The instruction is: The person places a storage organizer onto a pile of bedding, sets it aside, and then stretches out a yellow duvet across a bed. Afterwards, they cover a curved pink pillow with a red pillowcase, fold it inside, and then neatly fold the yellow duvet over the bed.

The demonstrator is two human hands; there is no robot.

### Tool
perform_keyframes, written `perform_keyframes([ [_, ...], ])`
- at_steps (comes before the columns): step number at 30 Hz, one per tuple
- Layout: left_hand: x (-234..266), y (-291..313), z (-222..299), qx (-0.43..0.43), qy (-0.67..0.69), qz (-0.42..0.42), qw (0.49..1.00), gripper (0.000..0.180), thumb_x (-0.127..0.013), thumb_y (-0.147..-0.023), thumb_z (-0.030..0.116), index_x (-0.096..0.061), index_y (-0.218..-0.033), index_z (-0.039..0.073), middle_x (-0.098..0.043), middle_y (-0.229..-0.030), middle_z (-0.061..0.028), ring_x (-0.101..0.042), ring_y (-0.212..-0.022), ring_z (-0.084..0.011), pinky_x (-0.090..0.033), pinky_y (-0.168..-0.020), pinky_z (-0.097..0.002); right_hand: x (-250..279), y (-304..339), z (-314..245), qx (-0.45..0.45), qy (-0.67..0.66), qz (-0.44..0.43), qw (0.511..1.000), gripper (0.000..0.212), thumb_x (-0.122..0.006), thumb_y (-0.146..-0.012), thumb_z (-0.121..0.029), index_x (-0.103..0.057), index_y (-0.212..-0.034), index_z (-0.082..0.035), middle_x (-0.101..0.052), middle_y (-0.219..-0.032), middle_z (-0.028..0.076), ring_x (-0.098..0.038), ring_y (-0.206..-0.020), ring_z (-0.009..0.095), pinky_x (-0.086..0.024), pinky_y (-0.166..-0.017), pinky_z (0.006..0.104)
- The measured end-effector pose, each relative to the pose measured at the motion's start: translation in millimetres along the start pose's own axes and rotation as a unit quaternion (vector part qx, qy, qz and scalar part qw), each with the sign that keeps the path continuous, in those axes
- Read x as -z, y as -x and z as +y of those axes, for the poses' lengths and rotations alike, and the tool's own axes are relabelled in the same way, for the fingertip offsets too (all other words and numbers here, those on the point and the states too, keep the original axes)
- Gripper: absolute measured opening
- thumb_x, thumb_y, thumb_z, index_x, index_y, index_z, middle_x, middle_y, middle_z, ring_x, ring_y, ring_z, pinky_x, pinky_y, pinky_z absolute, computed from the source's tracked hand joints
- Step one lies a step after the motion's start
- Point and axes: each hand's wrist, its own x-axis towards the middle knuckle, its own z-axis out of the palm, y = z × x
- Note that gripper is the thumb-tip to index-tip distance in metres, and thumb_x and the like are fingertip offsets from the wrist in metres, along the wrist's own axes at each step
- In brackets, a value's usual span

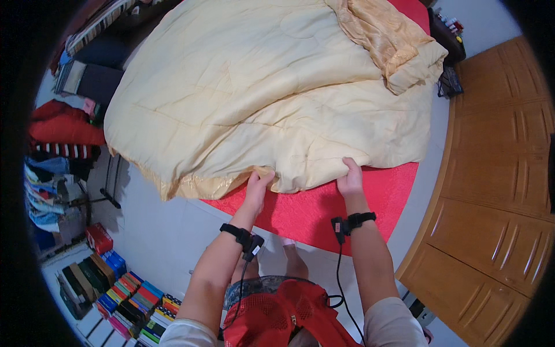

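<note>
A large pale-yellow quilt is spread over a bed with a red sheet. Both my hands grip its near edge, a short distance apart. My left hand is closed on the edge, where some of the shinier gold underside shows. Further right, my right hand pinches the same edge, thumb on top and the other fingers hidden beneath. Between the hands the edge hangs slightly over the red sheet. At the far right a corner of the quilt is folded back, showing its gold lining.
Wooden cabinets line the right side. On the left stand a clothes rack with hanging clothes and a red cloth heap. Several stacked boxes and books sit at the lower left. Pale tiled floor surrounds the bed.
</note>
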Motion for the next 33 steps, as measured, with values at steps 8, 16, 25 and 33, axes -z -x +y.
perform_keyframes([
  [8, -21, 66, -34, 0.181, 0.212, -0.053, 0.959, 0.040, -0.053, -0.092, 0.023, -0.045, -0.123, -0.001, -0.056, -0.119, -0.0141, -0.059, -0.106, -0.0247, -0.052, -0.089, -0.0407, 4, 105, -40, -0.017, 0.008, -0.052, 0.998, 0.047, -0.059, -0.087, -0.009, -0.041, -0.129, 0.000, -0.053, -0.123, 0.013, -0.053, -0.112, 0.027, -0.044, -0.097, 0.0412],
  [16, -57, 155, -41, 0.202, 0.259, -0.147, 0.933, 0.050, -0.051, -0.093, 0.024, -0.035, -0.133, -0.001, -0.048, -0.131, -0.0147, -0.050, -0.118, -0.0264, -0.041, -0.102, -0.0393, 46, 169, -48, 0.093, 0.141, -0.074, 0.983, 0.052, -0.065, -0.082, -0.007, -0.043, -0.128, 0.000, -0.054, -0.124, 0.010, -0.053, -0.111, 0.022, -0.041, -0.098, 0.0350],
  [25, -99, 216, -68, 0.131, 0.163, -0.131, 0.969, 0.041, -0.051, -0.089, 0.014, -0.042, -0.125, -0.005, -0.057, -0.120, -0.0133, -0.057, -0.109, -0.0236, -0.046, -0.094, -0.0368, 46, 247, -28, 0.062, 0.122, -0.073, 0.988, 0.059, -0.053, -0.091, -0.036, -0.032, -0.137, -0.006, -0.042, -0.135, 0.010, -0.042, -0.123, 0.024, -0.035, -0.102, 0.0419],
  [33, -85, 261, -82, 0.165, 0.209, -0.155, 0.951, 0.042, -0.045, -0.092, 0.017, -0.039, -0.126, -0.005, -0.056, -0.119, -0.0173, -0.059, -0.106, -0.0283, -0.050, -0.091, -0.0387, 92, 268, 5, -0.145, -0.124, -0.092, 0.977, 0.073, -0.042, -0.087, -0.062, -0.032, -0.139, -0.011, -0.036, -0.142, 0.012, -0.036, -0.128, 0.034, -0.026, -0.108, 0.0514],
])
